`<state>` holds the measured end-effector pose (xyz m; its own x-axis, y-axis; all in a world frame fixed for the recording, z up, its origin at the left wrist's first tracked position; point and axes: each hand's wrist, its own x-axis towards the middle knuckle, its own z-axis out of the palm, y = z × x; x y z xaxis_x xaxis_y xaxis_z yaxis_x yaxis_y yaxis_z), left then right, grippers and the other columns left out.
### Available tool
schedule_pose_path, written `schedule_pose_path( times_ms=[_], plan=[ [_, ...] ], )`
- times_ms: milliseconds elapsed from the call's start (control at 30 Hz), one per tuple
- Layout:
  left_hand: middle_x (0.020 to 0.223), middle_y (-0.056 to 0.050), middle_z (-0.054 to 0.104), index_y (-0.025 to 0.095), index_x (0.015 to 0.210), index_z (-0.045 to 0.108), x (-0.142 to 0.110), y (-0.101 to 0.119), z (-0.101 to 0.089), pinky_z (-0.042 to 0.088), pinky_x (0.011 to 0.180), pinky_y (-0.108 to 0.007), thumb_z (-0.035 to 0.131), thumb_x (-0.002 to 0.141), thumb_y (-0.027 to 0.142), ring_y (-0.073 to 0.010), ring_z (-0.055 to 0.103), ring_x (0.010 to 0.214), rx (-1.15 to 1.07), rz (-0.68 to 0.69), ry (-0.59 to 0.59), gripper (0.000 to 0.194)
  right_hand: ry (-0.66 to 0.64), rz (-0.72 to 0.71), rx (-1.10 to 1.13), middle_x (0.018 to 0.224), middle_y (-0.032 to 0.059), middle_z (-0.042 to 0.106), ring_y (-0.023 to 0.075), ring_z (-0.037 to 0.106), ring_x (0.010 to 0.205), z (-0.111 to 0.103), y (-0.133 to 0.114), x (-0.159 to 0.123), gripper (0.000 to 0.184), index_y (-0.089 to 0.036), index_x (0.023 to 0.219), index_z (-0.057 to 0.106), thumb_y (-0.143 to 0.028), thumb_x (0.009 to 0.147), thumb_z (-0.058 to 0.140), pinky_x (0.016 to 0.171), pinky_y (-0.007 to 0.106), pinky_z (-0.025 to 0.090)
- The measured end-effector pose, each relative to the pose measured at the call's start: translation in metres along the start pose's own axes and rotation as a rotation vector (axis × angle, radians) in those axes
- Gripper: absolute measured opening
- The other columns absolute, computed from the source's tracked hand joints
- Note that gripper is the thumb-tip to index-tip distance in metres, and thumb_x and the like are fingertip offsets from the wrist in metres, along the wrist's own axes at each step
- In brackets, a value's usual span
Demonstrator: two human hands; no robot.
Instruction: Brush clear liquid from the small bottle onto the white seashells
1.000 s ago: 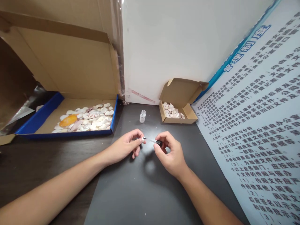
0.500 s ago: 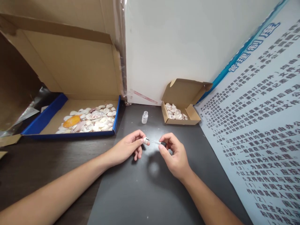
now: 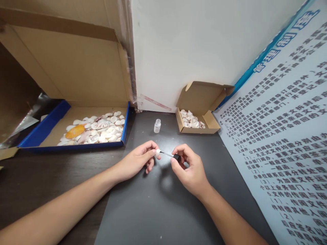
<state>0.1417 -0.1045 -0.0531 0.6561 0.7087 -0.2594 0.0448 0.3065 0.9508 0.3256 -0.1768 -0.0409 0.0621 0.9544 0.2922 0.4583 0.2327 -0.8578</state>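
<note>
My left hand (image 3: 139,160) pinches a small white shell (image 3: 158,153) between thumb and fingertips, just above the dark grey mat (image 3: 163,204). My right hand (image 3: 189,168) grips the black cap of a thin brush (image 3: 170,156), and the brush tip touches the shell. A small clear bottle (image 3: 157,126) stands open on the mat behind both hands.
A blue-edged cardboard tray (image 3: 46,126) holding several shells (image 3: 98,127) and one orange shell (image 3: 74,131) lies at the left. A small cardboard box (image 3: 213,127) of shells sits at the back right. A printed poster (image 3: 286,136) leans along the right. A white wall stands behind.
The brush tip still rests against the shell in my left hand. Both hands have stayed almost in place; the view has shifted slightly.
</note>
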Motion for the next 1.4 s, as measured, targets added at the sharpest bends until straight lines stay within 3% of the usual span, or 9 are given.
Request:
schedule_pose_path(
  times_ms=[167,333,500,600,733,900,1033,1233,1400],
  plan=[
    [0.08,0.003,0.056,0.018,0.093,0.047,0.0008,-0.0002,-0.0007,0.042,0.047,-0.018,0.053,0.091,0.043,-0.004,0.049,0.05,0.018,-0.002,-0.007,0.026,-0.015,-0.027,0.035,0.062,-0.0059,0.043,0.0085,0.04,0.051,0.0002,-0.0003,0.0004,0.007,-0.02,0.087,0.054,-0.021,0.081,0.056,0.047,0.019,0.037],
    [0.078,0.004,0.055,0.018,0.093,0.048,0.0,-0.0021,-0.0026,0.042,0.048,-0.017,0.053,0.092,0.043,-0.0037,0.048,0.05,0.043,-0.009,-0.003,0.026,-0.005,-0.02,-0.011,0.061,-0.0073,0.032,0.0077,0.034,0.05,0.0,-0.0008,0.0011,0.005,-0.019,0.084,0.055,-0.018,0.079,0.057,0.044,0.017,0.033],
    [0.075,0.003,0.055,0.017,0.094,0.049,-0.0008,-0.0034,-0.0034,0.042,0.048,-0.017,0.051,0.092,0.041,-0.0037,0.048,0.049,0.036,-0.009,-0.003,0.024,-0.049,-0.069,0.032,0.065,-0.006,0.041,0.0078,0.039,0.052,-0.0012,-0.0026,-0.0019,0.005,-0.02,0.089,0.055,-0.02,0.084,0.056,0.046,0.017,0.036],
    [0.076,0.003,0.057,0.017,0.092,0.048,-0.0007,-0.0027,-0.0027,0.043,0.047,-0.018,0.053,0.091,0.04,-0.0045,0.05,0.049,0.001,-0.016,0.002,0.024,-0.041,-0.063,0.004,0.062,-0.0073,0.034,0.007,0.035,0.05,-0.0008,-0.0043,-0.0035,0.004,-0.019,0.085,0.055,-0.018,0.082,0.057,0.045,0.016,0.033],
    [0.061,0.005,0.055,0.018,0.091,0.047,0.0,-0.0013,-0.0026,0.045,0.047,-0.019,0.054,0.09,0.042,-0.0068,0.051,0.045,-0.022,-0.022,-0.001,0.025,-0.043,-0.073,0.036,0.062,-0.0072,0.038,0.007,0.036,0.049,0.0002,-0.0054,-0.0041,0.004,-0.019,0.087,0.055,-0.02,0.083,0.056,0.045,0.017,0.034],
    [0.067,0.004,0.059,0.018,0.09,0.047,0.0008,0.0009,-0.0035,0.046,0.046,-0.019,0.059,0.088,0.04,-0.0061,0.051,0.045,-0.066,-0.013,0.011,0.026,-0.009,-0.038,0.011,0.061,-0.0076,0.037,0.0067,0.034,0.049,0.0013,-0.0038,-0.0026,0.007,-0.019,0.086,0.056,-0.017,0.08,0.058,0.044,0.017,0.032],
    [0.056,0.005,0.054,0.018,0.091,0.048,0.0002,0.0019,-0.0038,0.046,0.047,-0.019,0.058,0.088,0.039,-0.0078,0.051,0.045,-0.064,-0.033,0.0,0.024,-0.029,-0.036,0.049,0.061,-0.0086,0.038,0.0062,0.033,0.047,0.0017,-0.0035,-0.0025,0.011,-0.019,0.09,0.055,-0.017,0.081,0.059,0.044,0.017,0.032],
    [0.056,0.004,0.054,0.017,0.092,0.05,0.0002,0.0011,-0.0046,0.046,0.049,-0.02,0.058,0.088,0.04,-0.0086,0.05,0.048,-0.056,-0.044,0.009,0.024,0.003,0.006,0.102,0.065,-0.0081,0.039,0.0073,0.037,0.05,0.0031,-0.0007,-0.0033,0.017,-0.022,0.095,0.048,-0.019,0.082,0.059,0.044,0.017,0.034],
    [0.054,0.005,0.052,0.018,0.089,0.049,0.0001,0.0021,-0.0034,0.043,0.05,-0.018,0.059,0.087,0.041,-0.0069,0.045,0.048,-0.073,-0.039,0.027,0.026,-0.02,0.054,0.075,0.062,-0.0094,0.038,0.0066,0.036,0.047,0.0046,0.0031,-0.0018,0.018,-0.022,0.088,0.044,-0.021,0.081,0.06,0.043,0.018,0.033]
  ],
)
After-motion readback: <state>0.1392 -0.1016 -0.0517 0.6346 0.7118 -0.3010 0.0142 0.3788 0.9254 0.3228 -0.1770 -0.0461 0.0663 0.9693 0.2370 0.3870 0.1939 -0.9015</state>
